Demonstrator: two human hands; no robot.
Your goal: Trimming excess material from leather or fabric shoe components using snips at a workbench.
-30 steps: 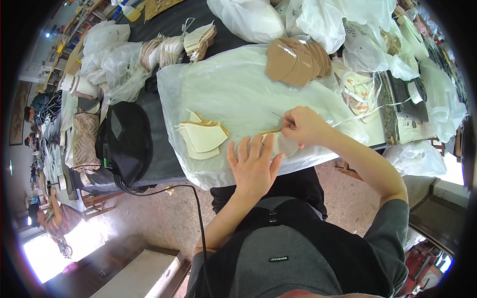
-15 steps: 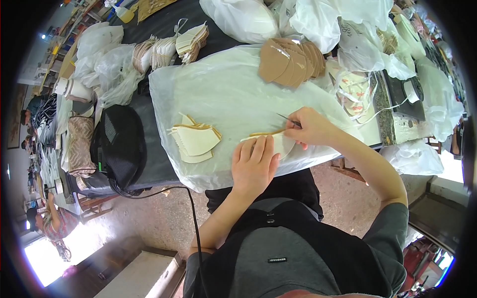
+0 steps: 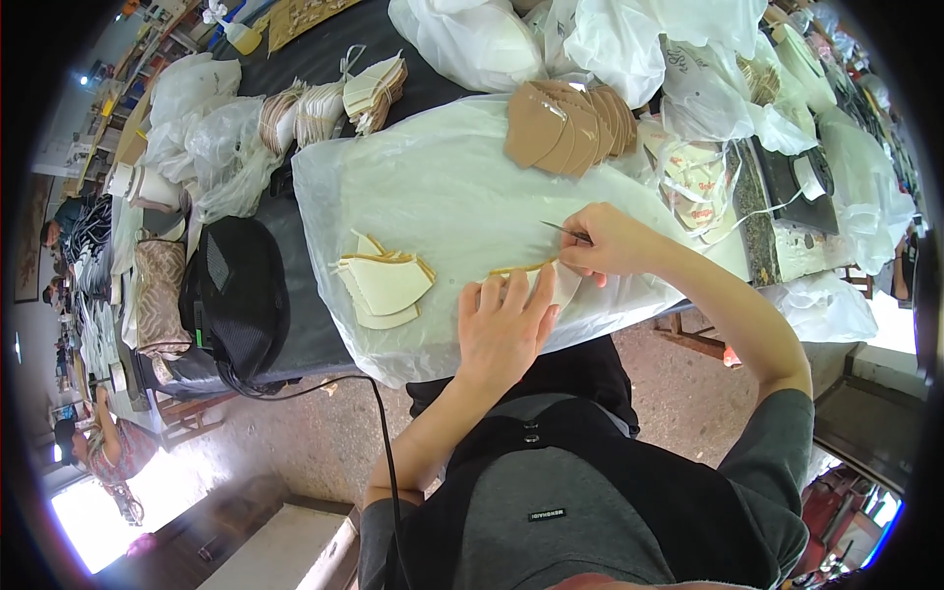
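Observation:
My left hand (image 3: 504,324) lies flat on a cream-coloured cut piece (image 3: 567,286), its fingers stretched out and slightly apart. Along the far side of that piece runs a yellowish-brown edge; much of the piece is under my fingers. My right hand (image 3: 612,241) is closed at the piece's right end. A thin, dark, pointed tool (image 3: 565,232) sticks out of its grip toward the left; its exact kind is hard to make out. To the left, a small pile of similar cream pieces (image 3: 386,285) with yellowish-brown edges rests on the white plastic sheet (image 3: 452,177).
Brown cut pieces (image 3: 565,128) lie fanned out at the sheet's far side. Tied bundles of pieces (image 3: 320,106) and plastic bags (image 3: 619,44) stand behind. A black mesh bag (image 3: 241,285) sits left, with a black cable (image 3: 385,433) hanging past my left arm.
The fingers of my left hand have spread a little on the piece. My right hand has shifted slightly, with the pointed tool still in it. The whole view has tilted slightly.

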